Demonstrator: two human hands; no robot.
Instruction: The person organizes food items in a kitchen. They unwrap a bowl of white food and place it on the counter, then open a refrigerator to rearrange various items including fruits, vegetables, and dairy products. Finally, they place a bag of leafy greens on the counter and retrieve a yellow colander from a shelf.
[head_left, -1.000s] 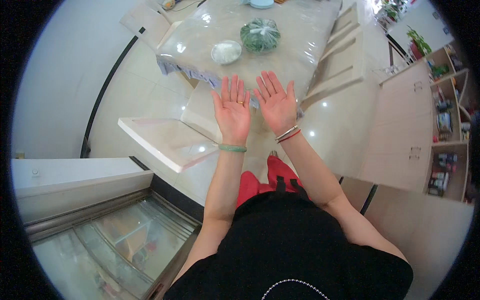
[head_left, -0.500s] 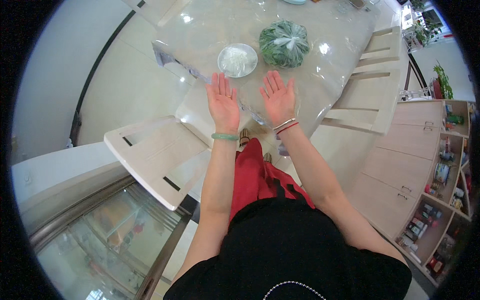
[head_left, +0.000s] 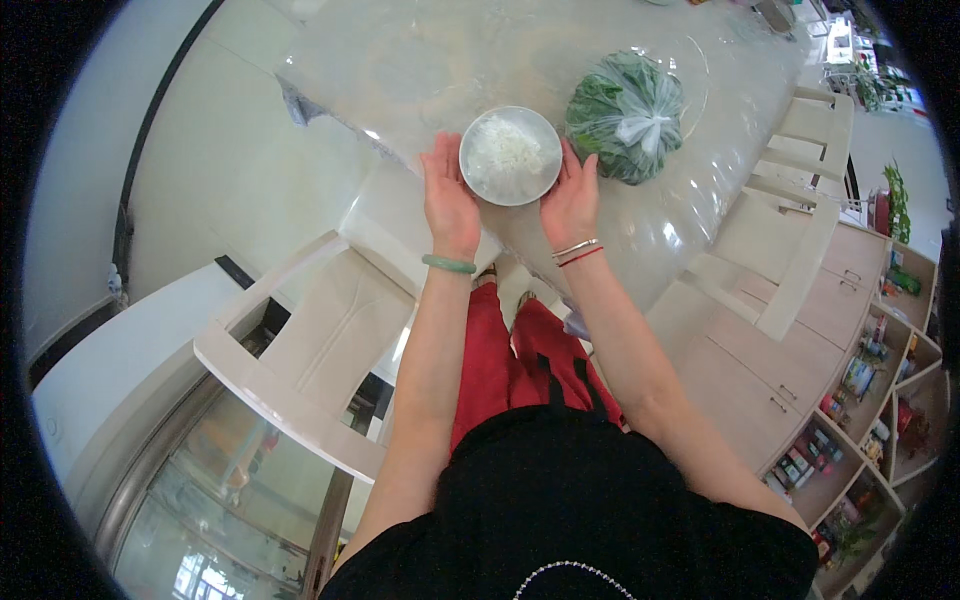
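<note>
A round white bowl (head_left: 466,178) with loose white contents, too blurred to name, is at the table's near edge. On its left side is my left hand (head_left: 452,208), palm up, its fingers straight and reaching along the rim. Opposite it, my right hand (head_left: 571,208) lies open at the bowl's right side, fingertips by the rim. Both hands seem to touch the bowl, but no grip on it shows. Just beyond my right fingertips sits a knotted clear plastic bag of green leafy vegetables (head_left: 625,115).
Clear plastic sheeting covers the table (head_left: 420,60). A pale chair (head_left: 300,330) stands at my left, and another white chair (head_left: 770,230) is along the table's right side. Beyond it are a low cabinet (head_left: 790,320) and shelves with many small items. A glass-topped case (head_left: 220,500) is at lower left.
My hands have moved from in front of the bowl to either side of it. The view has shifted, with the bowl and bag now appearing larger and further right.
</note>
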